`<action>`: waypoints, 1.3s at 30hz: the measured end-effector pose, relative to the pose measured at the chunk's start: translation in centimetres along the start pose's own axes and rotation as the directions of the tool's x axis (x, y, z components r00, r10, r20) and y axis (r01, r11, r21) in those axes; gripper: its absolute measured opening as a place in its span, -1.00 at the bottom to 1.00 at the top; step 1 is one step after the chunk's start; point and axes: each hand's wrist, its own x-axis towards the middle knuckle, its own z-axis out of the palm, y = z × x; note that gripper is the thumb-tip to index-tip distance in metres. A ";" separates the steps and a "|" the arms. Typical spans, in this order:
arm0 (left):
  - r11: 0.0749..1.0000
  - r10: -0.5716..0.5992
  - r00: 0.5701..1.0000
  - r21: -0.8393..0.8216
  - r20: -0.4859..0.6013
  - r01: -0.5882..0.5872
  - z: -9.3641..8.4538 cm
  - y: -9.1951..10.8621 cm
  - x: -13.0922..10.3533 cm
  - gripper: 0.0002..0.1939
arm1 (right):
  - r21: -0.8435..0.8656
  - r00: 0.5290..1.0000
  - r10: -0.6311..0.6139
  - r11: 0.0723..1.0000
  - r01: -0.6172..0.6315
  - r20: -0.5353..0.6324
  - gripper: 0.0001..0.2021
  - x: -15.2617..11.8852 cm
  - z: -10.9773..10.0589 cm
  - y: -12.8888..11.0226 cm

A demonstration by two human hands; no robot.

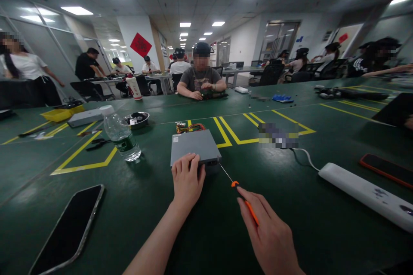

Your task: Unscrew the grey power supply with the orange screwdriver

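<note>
Phone [67, 232]: face up on the desk [135, 200], at left. Box [193, 142]: flat on the desk, centre, wires [193, 128] at its far side; might skid or turn if the left grip [187, 176] bears down too lightly. Left grip: fingers curved over the near top edge; whether the thumb pinches, cannot tell. Screwdriver [235, 184]: tip at the box's near right corner; its slant could let it slip and scratch the metal. Right grip [267, 223]: closed round the orange handle.
</note>
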 end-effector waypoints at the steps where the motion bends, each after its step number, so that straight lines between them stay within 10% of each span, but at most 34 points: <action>1: 1.000 0.000 1.000 0.002 0.001 0.000 0.0 0.0 0.0 -0.74 | -0.004 1.000 0.008 1.000 -0.008 0.007 -0.75 0.0 0.0 0.1; 26: 1.000 0.012 1.000 0.010 -0.007 -0.012 0.0 0.0 0.0 -0.74 | 0.010 0.993 0.106 0.994 -0.106 -0.059 -0.77 -0.6 0.6 0.3; 39: 1.000 0.019 1.000 0.014 0.002 -0.019 -0.1 0.0 0.0 -0.75 | -0.170 0.974 -0.153 0.978 0.124 -0.169 -0.79 -0.2 -0.3 0.4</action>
